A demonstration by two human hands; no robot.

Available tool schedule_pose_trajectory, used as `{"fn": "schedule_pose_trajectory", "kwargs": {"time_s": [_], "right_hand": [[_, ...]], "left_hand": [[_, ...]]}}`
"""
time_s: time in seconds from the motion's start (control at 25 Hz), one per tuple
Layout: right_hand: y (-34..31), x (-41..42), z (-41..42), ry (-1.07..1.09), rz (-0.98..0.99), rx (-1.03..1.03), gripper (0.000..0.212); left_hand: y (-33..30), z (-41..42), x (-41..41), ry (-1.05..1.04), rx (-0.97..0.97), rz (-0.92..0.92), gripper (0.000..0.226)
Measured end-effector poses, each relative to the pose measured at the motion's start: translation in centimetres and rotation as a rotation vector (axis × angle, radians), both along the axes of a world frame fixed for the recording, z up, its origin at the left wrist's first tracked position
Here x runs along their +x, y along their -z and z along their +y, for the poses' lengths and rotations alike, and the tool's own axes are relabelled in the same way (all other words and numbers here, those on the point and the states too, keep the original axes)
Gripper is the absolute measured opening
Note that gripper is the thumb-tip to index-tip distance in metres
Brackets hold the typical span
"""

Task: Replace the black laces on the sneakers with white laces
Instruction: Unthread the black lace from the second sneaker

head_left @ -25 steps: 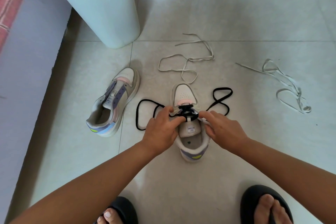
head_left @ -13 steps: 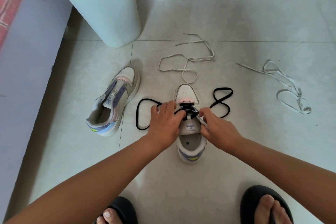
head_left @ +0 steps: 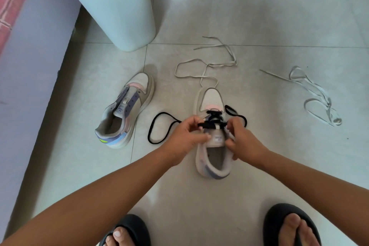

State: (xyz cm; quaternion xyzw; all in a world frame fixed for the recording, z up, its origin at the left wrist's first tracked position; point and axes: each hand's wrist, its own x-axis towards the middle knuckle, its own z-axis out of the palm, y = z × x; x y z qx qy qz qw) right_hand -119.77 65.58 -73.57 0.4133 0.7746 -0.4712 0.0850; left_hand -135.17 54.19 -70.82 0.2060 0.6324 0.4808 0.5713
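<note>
A white sneaker [head_left: 210, 98] stands on the floor in front of me, toe pointing away, with a black lace [head_left: 213, 120] threaded through its upper eyelets. My left hand [head_left: 187, 136] pinches the lace at the shoe's left side. My right hand [head_left: 242, 140] pinches it at the right side, beside the tongue. Loose black lace loops [head_left: 157, 126] trail onto the floor on both sides. A second sneaker [head_left: 127, 110] without laces lies to the left. One white lace [head_left: 207, 66] lies beyond the toe, another white lace [head_left: 317, 98] far right.
A tall pale bin [head_left: 113, 8] with a blue liner stands at the back left. A light wall or bed side [head_left: 30, 66] runs along the left. My feet in black sandals [head_left: 287, 225] are at the bottom edge. The floor is pale tile.
Both hands have shifted slightly on the shoe and now pull the black lace across the tongue. The right black loop has shrunk and sits partly behind my right hand.
</note>
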Motion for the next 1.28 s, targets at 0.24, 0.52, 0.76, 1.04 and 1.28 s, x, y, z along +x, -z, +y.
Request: {"fn": "schedule_pose_trajectory", "kwargs": {"time_s": [0.24,0.52,0.76,1.04,1.28], "right_hand": [[-0.2,1.9,1.4,0.043,-0.073,0.042,0.027],[0.1,1.4,1.2,-0.027,-0.092,0.093,0.026],[0.4,1.2,1.1,-0.035,-0.121,0.110,0.026],[0.4,0.5,0.8,-0.141,-0.166,0.150,0.024],[-0.2,0.9,0.7,-0.100,-0.172,0.139,0.023]], "left_hand": [[-1.2,-0.1,-4.3,-0.446,-0.009,-0.528,0.015],[-2.7,-0.8,-8.8,-0.644,0.121,-0.521,0.021],[-1.9,-0.4,-10.0,-0.700,0.161,-0.389,0.017],[-0.2,0.0,-11.0,-0.210,-0.323,0.945,0.019],[-0.5,-0.1,-13.3,-0.097,-0.366,0.960,0.034]]}}
